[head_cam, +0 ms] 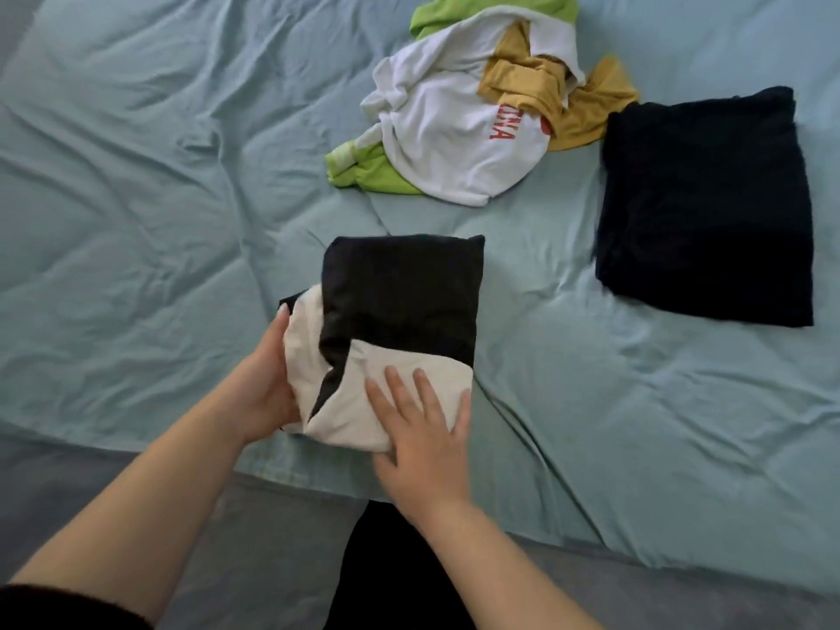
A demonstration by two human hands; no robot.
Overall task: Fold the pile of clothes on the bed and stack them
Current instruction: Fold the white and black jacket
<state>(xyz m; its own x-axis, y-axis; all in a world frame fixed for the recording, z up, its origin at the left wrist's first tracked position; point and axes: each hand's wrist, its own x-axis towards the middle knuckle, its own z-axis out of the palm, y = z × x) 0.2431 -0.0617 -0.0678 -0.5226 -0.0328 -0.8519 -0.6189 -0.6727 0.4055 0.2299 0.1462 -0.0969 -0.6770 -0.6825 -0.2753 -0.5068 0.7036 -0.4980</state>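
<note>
Folded black-and-white garment [400, 288], near edge of bed [136, 197]: left hand [268, 379] cupped round its left side, right hand [422, 425] flat, fingers spread, pressing on top. Dark folded garment [704, 206] well apart, rightward, nearer right hand; unfolded pile [454, 129] beyond

black-white garment [400, 288]: folded | pile [459, 129]: crumpled, beyond | dark garment [704, 206]: folded, right
</note>
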